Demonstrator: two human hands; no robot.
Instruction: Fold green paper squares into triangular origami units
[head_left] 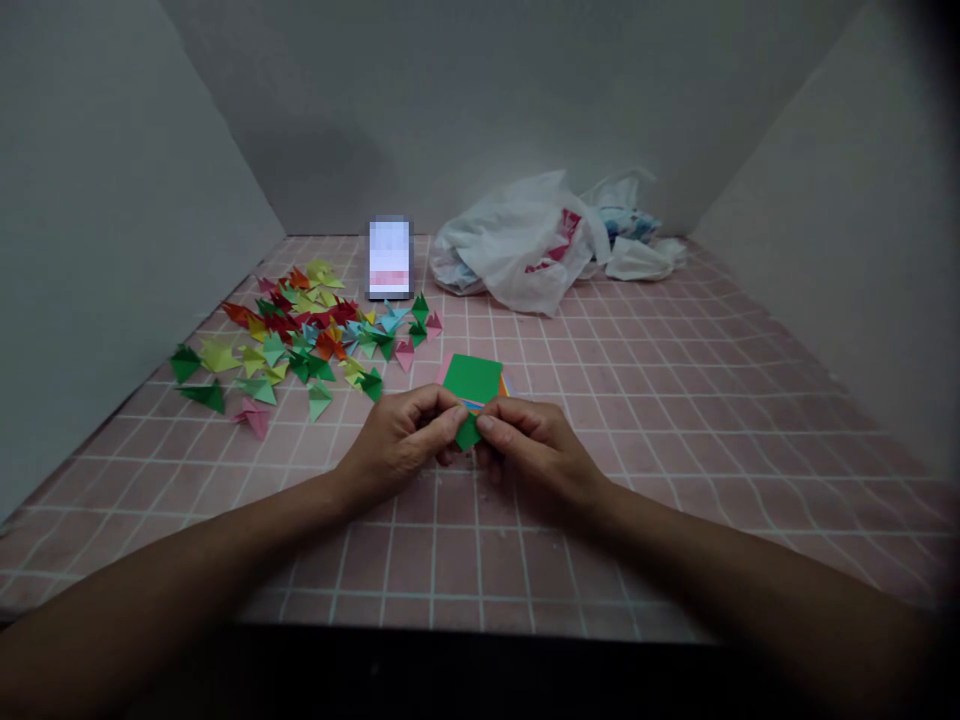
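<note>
Between my two hands is a small piece of folded green paper, its lower point showing below the fingertips. My left hand pinches its left side with thumb and fingers. On the right side, my right hand grips it the same way. Just beyond my fingers lies a stack of square coloured paper with a green sheet on top; pink and orange edges stick out beneath. My fingers hide the stack's near edge and much of the folded piece.
Several folded paper cranes in many colours spread over the left of the table. A phone with a lit screen stands behind them. White plastic bags lie at the back. A pink checked cloth covers the table, with pale walls around it.
</note>
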